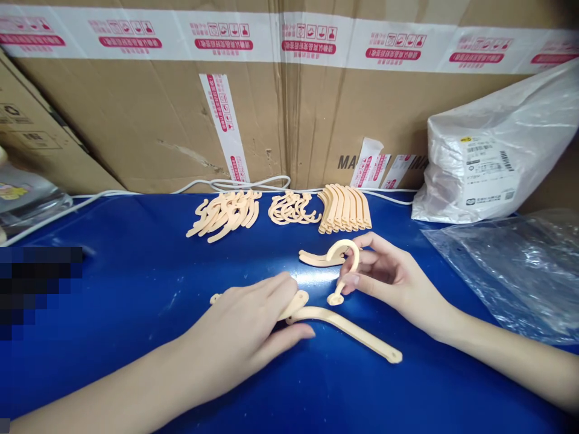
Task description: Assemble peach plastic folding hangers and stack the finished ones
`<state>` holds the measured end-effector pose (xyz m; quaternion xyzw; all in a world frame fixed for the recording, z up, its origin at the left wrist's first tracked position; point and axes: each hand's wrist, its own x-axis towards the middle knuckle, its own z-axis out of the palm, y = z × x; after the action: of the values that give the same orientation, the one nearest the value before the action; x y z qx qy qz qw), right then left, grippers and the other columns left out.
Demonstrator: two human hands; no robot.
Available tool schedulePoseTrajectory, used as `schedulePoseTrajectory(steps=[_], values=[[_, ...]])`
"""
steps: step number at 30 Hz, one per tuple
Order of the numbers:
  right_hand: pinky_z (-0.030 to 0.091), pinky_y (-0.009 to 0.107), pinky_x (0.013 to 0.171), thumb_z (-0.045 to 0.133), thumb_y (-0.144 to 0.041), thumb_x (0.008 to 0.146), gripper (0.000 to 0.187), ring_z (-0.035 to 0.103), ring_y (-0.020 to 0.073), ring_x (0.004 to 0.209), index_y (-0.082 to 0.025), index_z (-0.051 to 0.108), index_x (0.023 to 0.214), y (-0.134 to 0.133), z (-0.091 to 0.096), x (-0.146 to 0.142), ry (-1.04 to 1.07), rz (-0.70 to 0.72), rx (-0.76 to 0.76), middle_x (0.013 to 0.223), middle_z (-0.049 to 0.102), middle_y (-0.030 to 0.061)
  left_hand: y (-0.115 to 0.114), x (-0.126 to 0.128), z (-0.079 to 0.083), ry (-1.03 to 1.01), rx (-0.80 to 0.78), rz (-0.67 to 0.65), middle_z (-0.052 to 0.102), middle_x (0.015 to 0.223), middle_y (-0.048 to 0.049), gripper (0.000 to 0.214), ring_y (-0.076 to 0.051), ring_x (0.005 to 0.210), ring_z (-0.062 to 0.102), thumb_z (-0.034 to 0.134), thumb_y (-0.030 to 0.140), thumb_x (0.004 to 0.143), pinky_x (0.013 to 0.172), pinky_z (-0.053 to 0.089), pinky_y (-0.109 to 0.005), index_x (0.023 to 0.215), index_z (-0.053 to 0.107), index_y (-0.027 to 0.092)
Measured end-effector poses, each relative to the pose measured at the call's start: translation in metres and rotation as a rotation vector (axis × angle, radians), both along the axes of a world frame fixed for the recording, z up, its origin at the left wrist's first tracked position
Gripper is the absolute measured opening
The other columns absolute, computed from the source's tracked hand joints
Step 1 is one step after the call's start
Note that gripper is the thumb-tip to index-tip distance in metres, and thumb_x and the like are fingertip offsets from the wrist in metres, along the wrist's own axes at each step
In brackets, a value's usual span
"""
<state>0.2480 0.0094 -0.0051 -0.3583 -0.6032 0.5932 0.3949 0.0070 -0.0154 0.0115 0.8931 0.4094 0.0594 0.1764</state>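
Note:
A cream plastic hanger hook (pixel 354 259) is pinched upright between the thumb and fingers of my right hand (pixel 384 274), its round flat base hanging lowest. My left hand (pixel 253 319) is closed over a cream hanger arm (pixel 298 301); both ends of that piece stick out past my fingers, and its middle is hidden. Another hanger arm (pixel 353 331) slants down to the right, its upper end close to my left fingertips; whether the two arms touch I cannot tell. Behind the hook lies a further curved cream piece (pixel 316 259), partly covered by my right hand.
Along the back of the blue table (pixel 136 361) lie a pile of curved pieces (pixel 226 214), a heap of hooks (pixel 292 208) and a row of hanger arms (pixel 344 208). A white cable (pixel 253 182) runs behind them. Plastic bags (pixel 488 163) stand at right; cardboard (pixel 158 120) backs everything.

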Motion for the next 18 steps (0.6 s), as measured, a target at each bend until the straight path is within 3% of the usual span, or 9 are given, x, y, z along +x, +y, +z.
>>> schedulePoseTrajectory(steps=[6,13,18], values=[[0.053,0.023,0.068,0.068,-0.019,0.083,0.026,0.067,0.0093,0.068,-0.02,0.049,0.1,0.004,-0.003,-0.003,0.098,-0.008,-0.073,0.076,0.067,-0.0036,0.004,0.003,-0.007,-0.102,0.105,-0.086,0.053,0.083,0.0006,0.017,-0.015,0.069,0.051,0.028,0.025,0.097,0.056,0.034,-0.026,0.09,0.042,0.021],[0.051,0.018,0.067,0.069,-0.021,0.083,0.017,0.065,0.0072,0.069,-0.019,0.055,0.091,0.008,-0.002,-0.002,0.107,-0.026,-0.153,0.076,0.069,-0.0027,0.012,0.002,-0.022,-0.147,0.288,-0.142,0.058,0.085,0.0003,0.022,-0.015,0.074,0.053,0.032,0.035,0.101,0.061,0.038,-0.025,0.102,0.049,0.022],[0.05,0.017,0.066,0.069,-0.021,0.084,0.016,0.065,0.0068,0.071,-0.019,0.056,0.094,0.008,-0.002,-0.002,0.115,-0.004,-0.155,0.079,0.069,-0.0023,0.011,0.005,-0.02,-0.117,0.359,-0.097,0.059,0.083,-0.0008,0.024,-0.017,0.077,0.05,0.033,0.036,0.1,0.051,0.03,-0.025,0.102,0.052,0.021]])
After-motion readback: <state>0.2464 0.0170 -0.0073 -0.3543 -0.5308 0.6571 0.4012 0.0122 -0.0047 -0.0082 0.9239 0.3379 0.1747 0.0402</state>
